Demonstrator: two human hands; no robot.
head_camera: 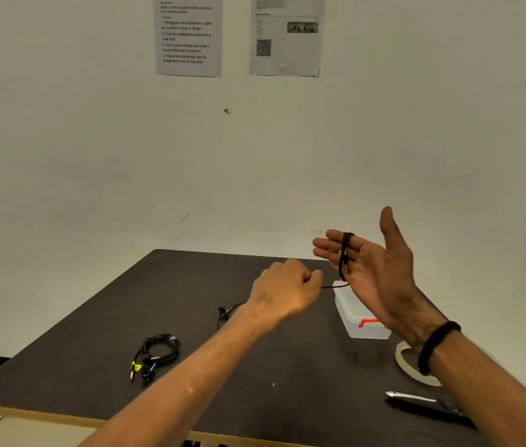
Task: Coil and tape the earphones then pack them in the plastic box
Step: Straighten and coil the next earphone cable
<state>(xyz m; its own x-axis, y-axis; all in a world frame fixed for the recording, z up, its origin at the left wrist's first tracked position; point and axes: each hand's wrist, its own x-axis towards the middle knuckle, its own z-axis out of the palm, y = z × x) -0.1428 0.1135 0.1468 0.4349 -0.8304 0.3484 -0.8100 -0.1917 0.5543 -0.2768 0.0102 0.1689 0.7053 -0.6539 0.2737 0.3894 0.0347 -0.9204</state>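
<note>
My right hand point(371, 269) is raised above the table, palm open and fingers straight, with a black earphone cable point(344, 253) wound in loops around the fingers. My left hand point(287, 290) is closed in a pinch on the free run of that cable, which stretches taut to the right hand. The cable's earbud end point(224, 312) trails on the table below the left wrist. The clear plastic box point(360, 317) with a red clasp stands on the table beneath the right hand. A second black earphone set point(155, 353) lies bundled at the left.
A roll of clear tape point(408, 362) lies on the dark table point(93, 366) behind my right wrist. Scissors point(426, 403) lie near the front right edge. The wall behind carries two printed sheets point(189, 35).
</note>
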